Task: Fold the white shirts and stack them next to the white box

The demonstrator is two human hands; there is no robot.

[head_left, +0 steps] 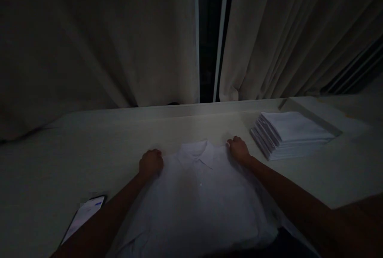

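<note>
A white shirt (197, 198) lay flat on the counter (89, 146), collar away from the person. Left hand (151, 163) and right hand (238, 148) each had a clenched grip on a shoulder. Folded stack (291, 134) right; phone (85, 214) left.

the shirt (200, 198) lies on the table (89, 142). a hand rests on each of its shoulders, the left hand (151, 163) left of its collar, the right hand (238, 149) right. right of the shirt sits the stack of folded cloths (291, 134), left the phone (83, 216), behind it the curtains (98, 38).
</note>
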